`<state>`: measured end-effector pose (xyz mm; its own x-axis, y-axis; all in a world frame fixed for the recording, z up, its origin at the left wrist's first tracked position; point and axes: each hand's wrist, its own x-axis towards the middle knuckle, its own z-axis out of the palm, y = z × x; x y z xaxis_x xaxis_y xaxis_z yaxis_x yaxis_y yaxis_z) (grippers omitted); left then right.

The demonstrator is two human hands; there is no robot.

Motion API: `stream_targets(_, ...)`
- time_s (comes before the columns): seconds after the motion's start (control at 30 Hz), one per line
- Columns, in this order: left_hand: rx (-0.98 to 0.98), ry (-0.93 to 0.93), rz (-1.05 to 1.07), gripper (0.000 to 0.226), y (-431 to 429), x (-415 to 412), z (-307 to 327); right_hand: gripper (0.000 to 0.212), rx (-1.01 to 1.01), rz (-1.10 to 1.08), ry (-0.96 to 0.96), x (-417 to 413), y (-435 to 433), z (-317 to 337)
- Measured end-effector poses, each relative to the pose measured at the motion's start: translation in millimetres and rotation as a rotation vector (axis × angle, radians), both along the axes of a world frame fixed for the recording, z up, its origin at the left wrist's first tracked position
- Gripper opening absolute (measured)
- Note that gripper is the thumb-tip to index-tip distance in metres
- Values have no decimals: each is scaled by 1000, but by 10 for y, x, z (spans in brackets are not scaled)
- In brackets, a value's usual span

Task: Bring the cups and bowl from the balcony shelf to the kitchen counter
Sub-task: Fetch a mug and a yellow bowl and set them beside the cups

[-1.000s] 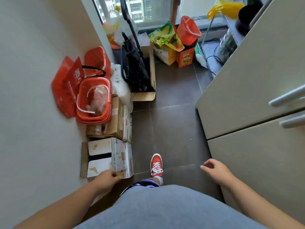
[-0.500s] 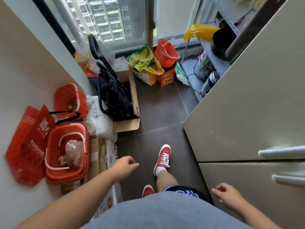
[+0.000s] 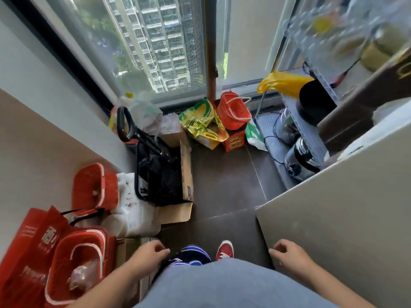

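The window (image 3: 155, 52) filled the far wall, and the pale cabinet (image 3: 333, 230) walled off the right, leaving a thin strip of dark floor (image 3: 226, 185) between it and the clutter along the left wall. The balcony shelf (image 3: 311, 134) stood past the cabinet's far corner. A black pot (image 3: 315, 101) sat at the shelf's front edge, and a yellow glove (image 3: 284, 83) hung beside the pot. The upper tier was smeared by motion, so the cups and bowl, presumably up there, could not be made out. On the left sat a cardboard box (image 3: 186, 174) holding a folded black trolley (image 3: 155, 170), with red baskets (image 3: 77, 258) nearer the person. Both grips held nothing: the left grip (image 3: 146, 256) hung loosely curled over the boxes, and the right grip (image 3: 289, 254) was loosely curled just beside the cabinet's corner. The likeliest trouble seemed a red shoe (image 3: 224, 250) catching the box flap in so tight a passage. Another was a reach into the upper tier knocking the pot off its edge. Coming back with crockery in both grips past the same clutter would be riskier still. Against half a second earlier, the view had tipped up, showing more window and shelf. The cabinet handles had left the frame, and the left grip had drawn back toward the body.
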<state>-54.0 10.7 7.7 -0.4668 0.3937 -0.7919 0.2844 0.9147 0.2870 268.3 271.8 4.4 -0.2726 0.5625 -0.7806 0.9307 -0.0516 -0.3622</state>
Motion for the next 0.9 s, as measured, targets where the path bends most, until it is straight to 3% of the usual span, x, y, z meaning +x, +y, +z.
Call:
stream_targets(0.13,155,13,-34,15,714,-261,273,17,72,34,141,-580,504,260)
stream_targets(0.37,449,-86,-56,14,2282,-604,824,8,177,-114,367,-1239,1285,864)
stream_targets(0.57,607,-146,-304,10,3695,-1075,1195,15,346,-302,513,-1695,2011,1400)
stream_targets(0.73,796,-229,-459,24,4722,-1444,1753,9,495,-509,564,-2029,2516,1834)
stream_targets(0.9,1006,-282,-576,13,5534,-1566,2347,22,677,-638,633,-2280,2943,2397)
